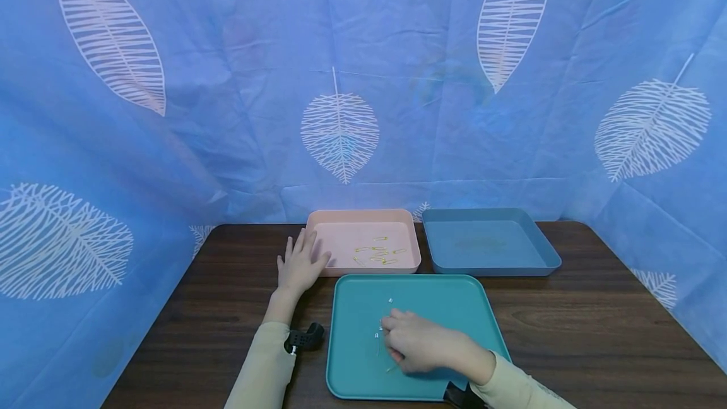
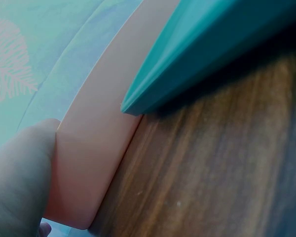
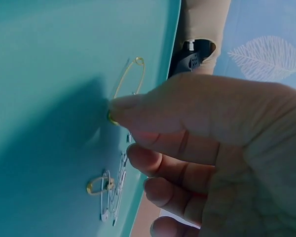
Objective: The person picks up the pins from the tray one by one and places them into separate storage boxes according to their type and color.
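Hands well apart, each at a different tray. Right hand (image 1: 417, 341) low over the teal tray (image 1: 454, 292), thumb and index finger pinching a gold safety pin (image 3: 139, 60) by one end; coiled end sticks out past the thumb, other fingers loosely bent below. Beneath, on the teal surface, a small cluster: silver pins (image 3: 119, 190) lying close together, plus a second gold pin (image 3: 90, 187) crossing one of them; whether those two are linked, cannot tell.

Left hand (image 1: 299, 270) at the left side of the pink tray (image 1: 354, 223), fingers extended and spread, thumb against the tray's near wall; not closed round anything. Inside the pink tray, a loose scatter of gold pins (image 1: 377, 260), mostly towards the near right part.

Teal tray nearest the person, one corner just beside the pink tray's wall; contact there uncertain. Blue tray (image 1: 483, 242) to the right of the pink one, near it. All three on a dark wood-grain tabletop (image 1: 568, 327). Pale sleeves (image 1: 260, 365), black wrist straps (image 1: 307, 337). Behind, blue cloth (image 1: 409, 144) with white leaf prints
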The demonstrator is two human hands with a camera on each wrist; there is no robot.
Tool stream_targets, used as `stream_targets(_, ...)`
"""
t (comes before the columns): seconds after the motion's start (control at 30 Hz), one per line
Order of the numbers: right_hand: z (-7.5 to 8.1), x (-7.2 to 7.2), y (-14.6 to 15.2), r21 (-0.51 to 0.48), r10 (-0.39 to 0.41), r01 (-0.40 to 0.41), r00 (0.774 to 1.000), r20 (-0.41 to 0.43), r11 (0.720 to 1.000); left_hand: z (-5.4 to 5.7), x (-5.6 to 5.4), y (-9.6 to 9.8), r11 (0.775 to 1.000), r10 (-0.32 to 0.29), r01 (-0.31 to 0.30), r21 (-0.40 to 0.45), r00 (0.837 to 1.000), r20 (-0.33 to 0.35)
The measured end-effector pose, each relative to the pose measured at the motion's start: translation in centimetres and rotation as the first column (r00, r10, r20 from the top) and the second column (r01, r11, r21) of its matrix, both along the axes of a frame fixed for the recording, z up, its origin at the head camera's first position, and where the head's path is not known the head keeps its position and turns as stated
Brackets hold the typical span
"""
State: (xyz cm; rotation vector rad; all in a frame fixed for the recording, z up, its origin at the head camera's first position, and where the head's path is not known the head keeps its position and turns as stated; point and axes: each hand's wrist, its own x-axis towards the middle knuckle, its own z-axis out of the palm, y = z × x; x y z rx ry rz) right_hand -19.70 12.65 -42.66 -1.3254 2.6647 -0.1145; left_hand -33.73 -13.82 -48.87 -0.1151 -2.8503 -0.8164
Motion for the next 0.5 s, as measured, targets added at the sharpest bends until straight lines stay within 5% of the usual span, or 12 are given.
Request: stream_targets(0.5, 1.1, -0.9, 1.3, -0.073, -0.063, 0.061, 0.997, -0.033, 0.996, 0.1, 0.1, 0.0, 1.0, -0.003, 0.003, -0.013, 1.0, 0.004)
